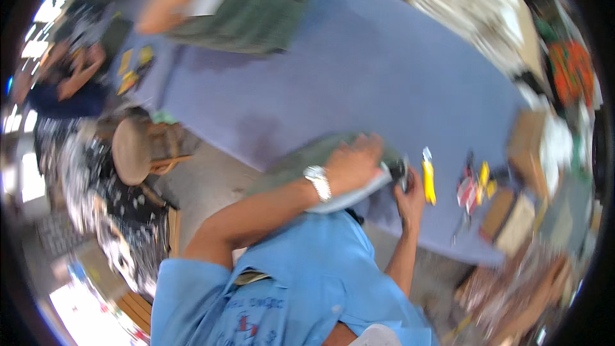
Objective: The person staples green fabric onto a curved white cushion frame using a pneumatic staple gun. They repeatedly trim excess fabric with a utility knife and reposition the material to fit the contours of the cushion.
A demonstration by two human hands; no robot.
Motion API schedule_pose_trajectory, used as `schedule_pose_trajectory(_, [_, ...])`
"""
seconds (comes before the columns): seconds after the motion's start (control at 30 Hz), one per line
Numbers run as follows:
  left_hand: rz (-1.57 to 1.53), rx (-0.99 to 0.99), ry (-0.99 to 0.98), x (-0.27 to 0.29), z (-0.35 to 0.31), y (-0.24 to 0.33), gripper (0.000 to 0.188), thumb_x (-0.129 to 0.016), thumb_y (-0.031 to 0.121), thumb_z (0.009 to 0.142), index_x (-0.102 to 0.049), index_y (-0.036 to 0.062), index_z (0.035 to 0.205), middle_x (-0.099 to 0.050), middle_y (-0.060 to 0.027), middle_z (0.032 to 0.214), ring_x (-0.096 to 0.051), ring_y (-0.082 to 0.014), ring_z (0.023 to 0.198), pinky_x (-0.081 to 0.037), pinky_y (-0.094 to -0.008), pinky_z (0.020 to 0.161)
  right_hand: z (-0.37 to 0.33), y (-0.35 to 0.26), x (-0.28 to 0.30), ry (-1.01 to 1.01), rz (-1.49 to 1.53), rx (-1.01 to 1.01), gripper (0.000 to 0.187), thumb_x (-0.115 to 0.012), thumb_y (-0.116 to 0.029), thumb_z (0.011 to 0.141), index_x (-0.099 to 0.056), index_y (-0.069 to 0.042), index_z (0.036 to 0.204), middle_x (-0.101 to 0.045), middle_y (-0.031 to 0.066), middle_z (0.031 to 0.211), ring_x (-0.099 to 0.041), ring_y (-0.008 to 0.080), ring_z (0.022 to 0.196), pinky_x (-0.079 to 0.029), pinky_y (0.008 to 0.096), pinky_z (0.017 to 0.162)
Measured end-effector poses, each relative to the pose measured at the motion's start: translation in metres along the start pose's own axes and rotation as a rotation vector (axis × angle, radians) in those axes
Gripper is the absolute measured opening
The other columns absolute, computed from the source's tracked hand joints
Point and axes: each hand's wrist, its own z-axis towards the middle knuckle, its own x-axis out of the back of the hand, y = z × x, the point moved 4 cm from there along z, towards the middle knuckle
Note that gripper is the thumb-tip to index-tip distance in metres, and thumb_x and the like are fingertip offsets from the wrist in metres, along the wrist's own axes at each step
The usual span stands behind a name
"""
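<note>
A dark green fabric piece (291,170) with a pale, whitish edge lies across the near edge of the blue-topped table, against my body. My left hand (355,165), a silver watch on its wrist, rests on top of this piece with fingers stretched out, though blurred. At the piece's right end my right hand (410,197) is closed around a small dark object (398,170) with a shiny part. Blur hides what kind of object it is. A yellow-handled cutter (428,178) lies just right of that hand.
Farther right lie red-and-white and yellow hand tools (469,192), near cardboard boxes (528,154). A large green fabric stack (256,13) sits at the far left, beside another person's forearm (173,0). A round stool (132,150) stands left, below a second person (70,90).
</note>
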Motion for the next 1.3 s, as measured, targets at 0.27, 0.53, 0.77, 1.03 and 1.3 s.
schedule_pose_trajectory(0.27, [0.095, -0.007, -0.051, -0.007, 0.0, -0.004, 0.079, -0.063, 0.036, 0.101, -0.028, -0.0032, 0.159, -0.039, -0.0268, 0.162, -0.04, -0.0429, 0.149, -0.043, -0.0533, 0.116, -0.055, -0.124, 0.044, 0.005, 0.015, 0.235, 0.062, -0.082, -0.005, 0.074, -0.063, 0.002, 0.133, -0.07, 0.0159, 0.117, -0.069, 0.0275, 0.106, -0.053, 0.0363, 0.093])
schedule_pose_trajectory(0.53, [0.081, -0.018, -0.078, 0.001, -0.004, -0.006, 0.082, -0.066, 0.017, 0.093, -0.025, -0.0047, 0.161, -0.037, -0.0258, 0.163, -0.037, -0.0429, 0.151, -0.042, -0.0493, 0.118, -0.054, -0.129, 0.001, -0.09, 0.044, 0.24, 0.061, -0.078, -0.007, 0.072, -0.064, 0.002, 0.132, -0.071, 0.0179, 0.122, -0.071, 0.0307, 0.106, -0.054, 0.0372, 0.094])
schedule_pose_trajectory(0.77, [0.062, 0.001, -0.085, 0.0, -0.003, -0.008, 0.086, -0.068, 0.011, 0.089, -0.023, -0.003, 0.162, -0.036, -0.0252, 0.164, -0.036, -0.0419, 0.152, -0.039, -0.0504, 0.12, -0.055, -0.132, 0.0, -0.112, 0.058, 0.243, 0.067, -0.079, -0.005, 0.073, -0.062, 0.001, 0.137, -0.07, 0.0186, 0.128, -0.072, 0.0298, 0.113, -0.054, 0.0364, 0.098])
schedule_pose_trajectory(1.03, [0.043, 0.031, -0.109, 0.004, 0.0, -0.002, 0.087, -0.068, 0.009, 0.089, -0.024, -0.0021, 0.162, -0.036, -0.024, 0.165, -0.036, -0.0408, 0.153, -0.039, -0.0514, 0.121, -0.058, -0.132, -0.005, -0.114, 0.051, 0.163, 0.066, -0.08, -0.003, 0.075, -0.06, 0.001, 0.138, -0.07, 0.0176, 0.129, -0.072, 0.0258, 0.112, -0.055, 0.0343, 0.096])
schedule_pose_trajectory(1.3, [0.043, 0.056, -0.149, 0.004, 0.0, -0.002, 0.088, -0.07, 0.011, 0.09, -0.022, 0.0011, 0.164, -0.032, -0.0211, 0.168, -0.035, -0.0396, 0.153, -0.04, -0.057, 0.118, -0.059, -0.133, -0.005, -0.135, 0.062, 0.095, 0.063, -0.079, -0.003, 0.076, -0.061, 0.001, 0.136, -0.07, 0.0163, 0.127, -0.072, 0.0233, 0.109, -0.055, 0.0326, 0.094])
